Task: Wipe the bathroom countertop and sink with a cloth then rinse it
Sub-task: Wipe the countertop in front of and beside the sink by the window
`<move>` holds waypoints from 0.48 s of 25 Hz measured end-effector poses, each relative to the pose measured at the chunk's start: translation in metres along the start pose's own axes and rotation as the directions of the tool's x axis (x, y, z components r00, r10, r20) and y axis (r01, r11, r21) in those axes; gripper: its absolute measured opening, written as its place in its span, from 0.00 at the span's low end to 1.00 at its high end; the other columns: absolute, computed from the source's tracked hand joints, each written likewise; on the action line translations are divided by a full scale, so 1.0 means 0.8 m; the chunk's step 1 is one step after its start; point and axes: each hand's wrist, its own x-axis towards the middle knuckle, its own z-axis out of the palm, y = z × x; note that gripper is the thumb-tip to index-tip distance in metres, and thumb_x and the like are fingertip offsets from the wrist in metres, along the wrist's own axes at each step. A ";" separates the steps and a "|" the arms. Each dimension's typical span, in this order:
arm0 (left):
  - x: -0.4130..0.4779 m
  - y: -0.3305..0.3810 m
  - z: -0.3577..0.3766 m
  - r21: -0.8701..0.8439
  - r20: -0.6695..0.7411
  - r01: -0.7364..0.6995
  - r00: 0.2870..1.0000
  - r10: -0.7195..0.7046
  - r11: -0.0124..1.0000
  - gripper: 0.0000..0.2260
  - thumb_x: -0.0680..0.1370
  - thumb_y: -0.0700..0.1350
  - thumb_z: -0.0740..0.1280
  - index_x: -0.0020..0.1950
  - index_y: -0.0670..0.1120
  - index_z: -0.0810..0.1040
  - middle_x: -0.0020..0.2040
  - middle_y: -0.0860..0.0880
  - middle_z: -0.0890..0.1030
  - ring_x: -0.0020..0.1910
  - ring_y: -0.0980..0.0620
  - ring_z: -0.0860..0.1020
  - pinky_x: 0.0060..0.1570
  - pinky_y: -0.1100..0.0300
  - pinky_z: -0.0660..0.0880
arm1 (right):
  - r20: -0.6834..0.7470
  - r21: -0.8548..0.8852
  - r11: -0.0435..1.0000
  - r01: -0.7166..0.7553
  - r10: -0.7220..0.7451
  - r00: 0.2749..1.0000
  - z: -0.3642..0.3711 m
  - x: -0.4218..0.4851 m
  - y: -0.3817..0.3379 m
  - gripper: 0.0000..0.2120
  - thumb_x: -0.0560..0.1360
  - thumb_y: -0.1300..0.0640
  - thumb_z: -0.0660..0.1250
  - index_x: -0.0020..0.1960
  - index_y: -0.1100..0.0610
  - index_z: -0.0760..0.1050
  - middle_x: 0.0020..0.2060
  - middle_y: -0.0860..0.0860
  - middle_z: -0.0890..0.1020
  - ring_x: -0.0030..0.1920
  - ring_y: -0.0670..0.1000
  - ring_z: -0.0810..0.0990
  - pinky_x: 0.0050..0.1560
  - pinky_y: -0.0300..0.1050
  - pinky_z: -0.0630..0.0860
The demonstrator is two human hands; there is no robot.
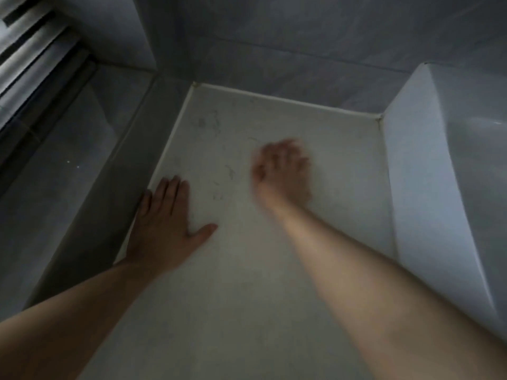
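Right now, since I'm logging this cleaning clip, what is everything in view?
countertop: one, off-white, centre, from the back wall to the near edge
smudges: several, dark, on the countertop's rear left
sink: one, white, right side, raised above the countertop
wall tiles: grey, behind and to the left
slats: several, pale with dark gaps, upper left
left hand: one, flat on the countertop's left edge, fingers straight
right hand: one, motion-blurred, over the countertop's middle; grip unclear, no cloth discernible

The right hand is smeared by motion blur, so its fingers and anything under them cannot be made out, while the sink runs off the right edge and the slats off the left.
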 end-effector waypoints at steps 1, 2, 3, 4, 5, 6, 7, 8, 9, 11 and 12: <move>0.000 0.000 0.001 0.007 0.002 -0.006 1.000 0.006 1.000 0.45 0.70 0.72 0.45 0.72 0.37 0.62 0.72 0.39 0.64 0.72 0.41 0.61 0.68 0.45 0.55 | 0.038 0.025 0.981 0.193 -0.193 0.980 0.006 -0.008 -0.035 0.25 0.80 0.48 0.49 0.75 0.53 0.55 0.76 0.55 0.55 0.75 0.57 0.50 0.73 0.56 0.44; 0.000 0.000 0.000 0.016 0.011 -0.006 1.000 0.006 1.000 0.45 0.71 0.72 0.44 0.71 0.37 0.63 0.71 0.38 0.66 0.71 0.41 0.63 0.68 0.46 0.55 | 0.085 0.047 0.938 0.343 -0.346 0.934 0.010 -0.016 -0.057 0.25 0.80 0.47 0.48 0.75 0.52 0.55 0.76 0.53 0.54 0.75 0.55 0.49 0.73 0.54 0.42; 0.000 0.000 0.000 0.024 0.020 -0.001 1.000 0.001 1.000 0.45 0.71 0.72 0.42 0.71 0.36 0.64 0.71 0.38 0.66 0.70 0.41 0.64 0.67 0.46 0.54 | 0.122 0.039 0.900 0.434 -0.436 0.892 0.012 -0.015 -0.059 0.24 0.81 0.46 0.48 0.75 0.51 0.54 0.76 0.52 0.54 0.76 0.54 0.48 0.73 0.53 0.41; 0.000 -0.001 0.000 0.031 0.028 0.004 1.000 -0.005 1.000 0.45 0.72 0.71 0.41 0.70 0.36 0.64 0.70 0.38 0.67 0.70 0.41 0.64 0.67 0.47 0.53 | 0.129 0.015 0.890 0.456 -0.454 0.882 0.009 -0.005 -0.042 0.24 0.81 0.45 0.47 0.75 0.50 0.54 0.76 0.52 0.54 0.76 0.54 0.49 0.73 0.53 0.42; -0.001 -0.001 -0.001 0.033 0.032 0.009 0.999 -0.010 0.999 0.45 0.72 0.71 0.41 0.71 0.37 0.64 0.71 0.38 0.67 0.70 0.41 0.64 0.67 0.48 0.52 | 0.081 -0.033 0.925 0.379 -0.376 0.923 0.007 0.009 -0.014 0.24 0.81 0.46 0.46 0.75 0.51 0.56 0.76 0.53 0.56 0.75 0.55 0.51 0.73 0.54 0.45; -0.001 -0.001 -0.001 0.030 0.034 0.014 0.999 -0.015 0.999 0.45 0.72 0.72 0.41 0.71 0.36 0.64 0.71 0.38 0.66 0.70 0.41 0.64 0.67 0.48 0.52 | 0.007 -0.070 0.973 0.220 -0.220 0.975 0.003 0.023 0.023 0.24 0.81 0.46 0.45 0.74 0.52 0.57 0.75 0.55 0.57 0.75 0.58 0.54 0.73 0.56 0.48; -0.001 0.000 -0.001 0.021 0.033 0.022 0.999 -0.022 1.000 0.45 0.71 0.72 0.41 0.71 0.36 0.63 0.71 0.38 0.66 0.70 0.41 0.64 0.67 0.48 0.52 | -0.064 -0.081 0.997 0.013 -0.018 0.998 -0.005 0.037 0.063 0.24 0.81 0.47 0.45 0.74 0.53 0.59 0.75 0.57 0.58 0.74 0.59 0.55 0.72 0.58 0.51; -0.001 0.000 -0.001 0.012 0.029 0.031 0.999 -0.031 0.999 0.46 0.71 0.72 0.42 0.71 0.36 0.63 0.71 0.37 0.66 0.70 0.41 0.64 0.67 0.49 0.52 | -0.085 -0.048 0.978 -0.205 0.200 0.976 -0.015 0.047 0.099 0.24 0.81 0.47 0.44 0.74 0.54 0.59 0.75 0.59 0.57 0.74 0.60 0.55 0.72 0.60 0.51; -0.001 0.000 -0.001 0.007 0.027 0.042 0.999 -0.042 0.999 0.46 0.71 0.72 0.43 0.70 0.36 0.64 0.71 0.37 0.66 0.70 0.40 0.64 0.68 0.49 0.52 | -0.066 -0.001 0.920 -0.393 0.392 0.918 -0.023 0.053 0.121 0.24 0.81 0.47 0.44 0.74 0.55 0.57 0.75 0.60 0.56 0.74 0.61 0.53 0.72 0.61 0.49; -0.002 0.001 -0.002 -0.002 0.038 0.054 0.998 -0.054 0.999 0.47 0.71 0.72 0.42 0.70 0.35 0.64 0.70 0.36 0.66 0.70 0.40 0.65 0.68 0.49 0.53 | -0.030 0.022 0.826 -0.563 0.564 0.826 -0.025 0.064 0.112 0.25 0.81 0.49 0.44 0.75 0.57 0.55 0.75 0.61 0.53 0.74 0.62 0.50 0.71 0.62 0.46; -0.002 0.001 -0.003 -0.006 0.049 0.054 0.997 -0.053 0.999 0.47 0.71 0.72 0.41 0.70 0.35 0.64 0.70 0.35 0.66 0.70 0.40 0.65 0.68 0.49 0.53 | -0.040 0.015 0.858 -0.514 0.514 0.857 -0.020 0.071 0.086 0.25 0.80 0.50 0.45 0.75 0.58 0.55 0.75 0.62 0.53 0.74 0.63 0.50 0.71 0.63 0.46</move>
